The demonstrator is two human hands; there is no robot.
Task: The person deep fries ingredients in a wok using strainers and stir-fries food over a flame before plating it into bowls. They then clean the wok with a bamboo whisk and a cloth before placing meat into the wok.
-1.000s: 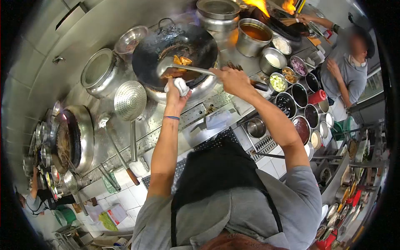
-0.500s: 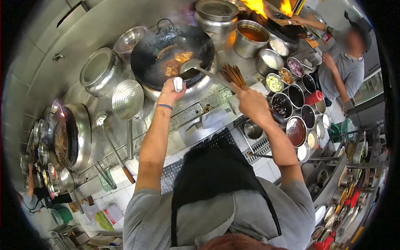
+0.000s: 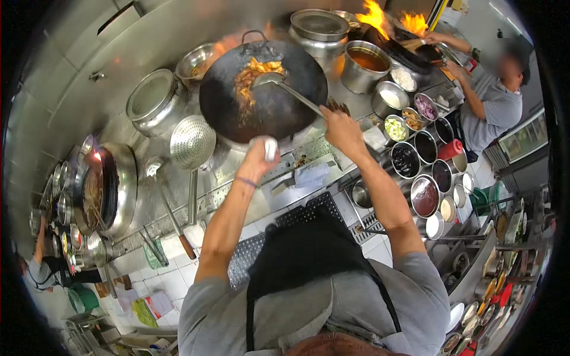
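My left hand (image 3: 259, 159) is closed on a folded white cloth (image 3: 271, 149) at the near rim of a black wok (image 3: 285, 118). The wok is tilted, and browned, glossy food pieces (image 3: 244, 89) lie towards its far side. In my right hand (image 3: 343, 132), the fingers are wrapped round the long handle of a metal ladle (image 3: 300, 98), whose bowl reaches in among the food. Behind that hand, a bamboo brush (image 3: 338, 107) is mostly hidden. A perforated skimmer (image 3: 193, 142) lies left of the wok.
Lidded pots (image 3: 151, 98) stand left and behind. A pot of orange-brown liquid (image 3: 367, 59) and several seasoning containers (image 3: 425, 196) fill the right. Flames (image 3: 374, 18) rise at the back right, where a co-worker (image 3: 493, 101) handles another wok. A second ladle (image 3: 172, 213) lies at left.
The wok has lifted and tilted, and its food has shifted to the far side. My left hand has moved right and nearer me; the ladle's bowl has moved further into the wok.
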